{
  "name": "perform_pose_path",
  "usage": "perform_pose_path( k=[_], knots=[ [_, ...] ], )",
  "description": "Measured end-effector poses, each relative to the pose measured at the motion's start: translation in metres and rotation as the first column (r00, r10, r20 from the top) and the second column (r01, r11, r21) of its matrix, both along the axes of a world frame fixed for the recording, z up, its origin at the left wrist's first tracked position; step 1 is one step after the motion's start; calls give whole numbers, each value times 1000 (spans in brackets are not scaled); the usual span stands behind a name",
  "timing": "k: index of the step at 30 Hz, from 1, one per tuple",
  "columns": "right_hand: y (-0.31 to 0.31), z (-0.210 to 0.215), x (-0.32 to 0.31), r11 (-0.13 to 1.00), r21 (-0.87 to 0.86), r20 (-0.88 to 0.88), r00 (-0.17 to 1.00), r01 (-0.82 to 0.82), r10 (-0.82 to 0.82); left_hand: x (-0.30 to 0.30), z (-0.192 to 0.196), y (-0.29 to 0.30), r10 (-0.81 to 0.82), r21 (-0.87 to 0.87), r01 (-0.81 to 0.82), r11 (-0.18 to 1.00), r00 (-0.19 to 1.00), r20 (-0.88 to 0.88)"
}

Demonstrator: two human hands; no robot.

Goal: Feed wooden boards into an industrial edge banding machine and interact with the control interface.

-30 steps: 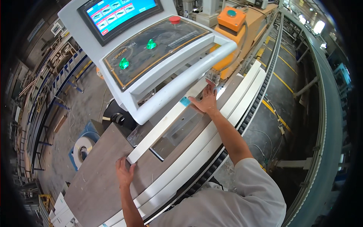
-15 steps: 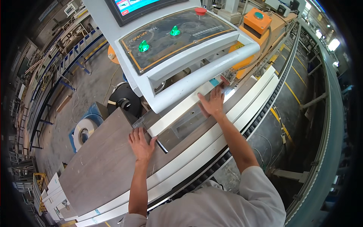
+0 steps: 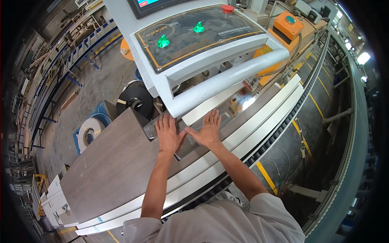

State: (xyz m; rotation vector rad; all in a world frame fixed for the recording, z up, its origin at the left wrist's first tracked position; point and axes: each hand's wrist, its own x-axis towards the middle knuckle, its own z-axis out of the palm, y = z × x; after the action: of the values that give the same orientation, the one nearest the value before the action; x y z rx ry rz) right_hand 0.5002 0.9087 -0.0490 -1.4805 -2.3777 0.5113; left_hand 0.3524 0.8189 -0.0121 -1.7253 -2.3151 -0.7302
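A person's left hand (image 3: pixel 167 134) and right hand (image 3: pixel 207 131) lie palm-down with thumbs almost meeting, each grip wide and fingers spread. Both are at the near end of a long, flat white strip (image 3: pixel 219 100), which runs beneath a pale grey tubular handle (image 3: pixel 233 77) beside the brown wood-grain bench (image 3: pixel 117 162).

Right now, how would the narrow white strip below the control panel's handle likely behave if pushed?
The narrow white strip looks fairly stiff: its visible edges run straight. It seems unlikely to roll, being flat-faced and lying down. The glossy plate beside it suggests it may slide easily.
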Motion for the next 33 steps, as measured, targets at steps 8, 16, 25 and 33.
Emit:
perform_pose_path(
  k=[8,16,25,33],
  knots=[
    [61,-22,28,995,78,8,998,64,-65,-23,-10,-66,5,18,-7,1000,992,129],
    [115,-24,59,991,80,53,993,103,-108,-23,-33,-141,162,54,-167,984,982,97],
    [149,-15,79,923,70,60,922,377,-381,-21,-36,-135,229,-13,-228,973,972,53],
    [182,-18,96,732,92,82,727,675,-681,-18,-35,-128,245,18,-246,969,968,47]
  ],
)
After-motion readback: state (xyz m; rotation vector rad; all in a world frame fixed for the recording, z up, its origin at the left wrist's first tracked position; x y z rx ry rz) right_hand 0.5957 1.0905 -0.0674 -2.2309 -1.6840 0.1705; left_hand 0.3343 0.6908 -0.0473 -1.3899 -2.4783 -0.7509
